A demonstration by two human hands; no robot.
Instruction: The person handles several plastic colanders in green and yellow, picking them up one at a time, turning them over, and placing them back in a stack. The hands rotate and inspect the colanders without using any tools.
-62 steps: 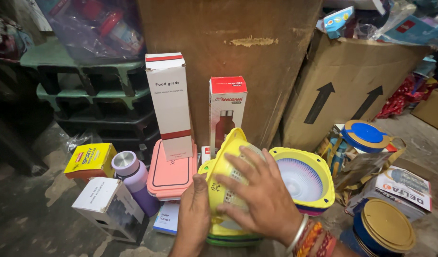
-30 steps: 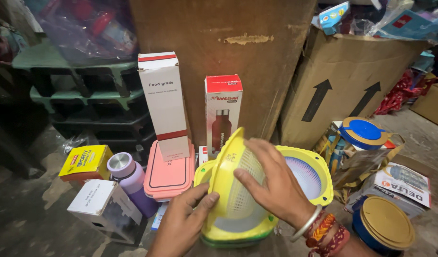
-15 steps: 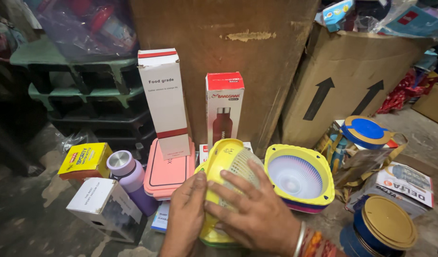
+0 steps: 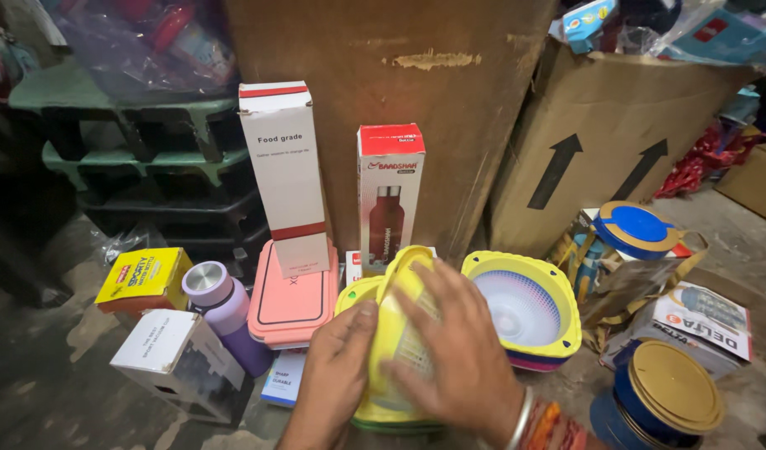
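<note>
Both hands close on a yellow colander [image 4: 397,333] tipped up on its edge among goods on a concrete floor [image 4: 49,392]: the right hand [image 4: 454,354] spreads its fingers over the colander's outer face, the left hand [image 4: 337,367] clamps its near rim with the thumb on top. Half a second earlier the two hands lay lower and closer together on it; a second earlier the colander stood opened toward the camera with its white inside showing, and now that inside is turned away under the right palm. A second yellow basin [image 4: 524,308] leans just beside it to the right, tilted, its pale inside facing out, unmoved over the last half second. A pink lunchbox [image 4: 291,296] leans just left of the colander, a purple bottle [image 4: 224,312] beyond it, and two tall cartons [image 4: 287,175] stand behind against a brown board [image 4: 416,100]
</note>
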